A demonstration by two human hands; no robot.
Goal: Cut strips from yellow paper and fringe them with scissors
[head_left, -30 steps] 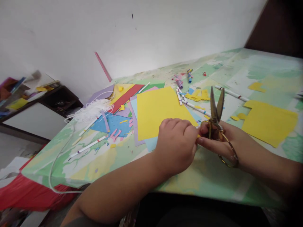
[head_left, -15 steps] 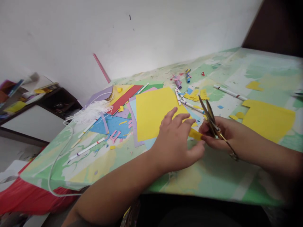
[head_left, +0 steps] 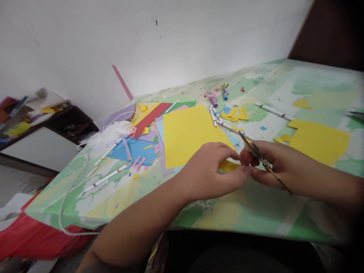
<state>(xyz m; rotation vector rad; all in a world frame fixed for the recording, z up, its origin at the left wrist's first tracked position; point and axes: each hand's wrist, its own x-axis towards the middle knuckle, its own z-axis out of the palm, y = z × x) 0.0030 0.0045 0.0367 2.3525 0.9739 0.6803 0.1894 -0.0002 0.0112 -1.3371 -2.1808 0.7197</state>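
My left hand (head_left: 212,172) is closed, its thumb and fingers pinching a small yellow piece of paper (head_left: 227,165) that is mostly hidden behind them. In my right hand (head_left: 284,163) is a pair of scissors (head_left: 258,153), blades pointing up and to the left and looking nearly closed. The right fingertips meet the left ones at the end of the yellow piece. Behind the left hand lies a large yellow sheet (head_left: 190,134) on top of other coloured sheets. To the right of the scissors, a cut yellow sheet (head_left: 320,142) rests on the tablecloth.
White markers (head_left: 274,110) and yellow scraps (head_left: 240,114) lie beyond my hands. A tangle of white string (head_left: 112,133), a red strip (head_left: 152,119) and a blue sheet (head_left: 132,149) are on the left. A shelf (head_left: 48,132) stands beyond the table's left edge.
My left hand has closed from spread fingers to a pinch on the small yellow piece. The scissors have tilted in my right hand and their blades have come together.
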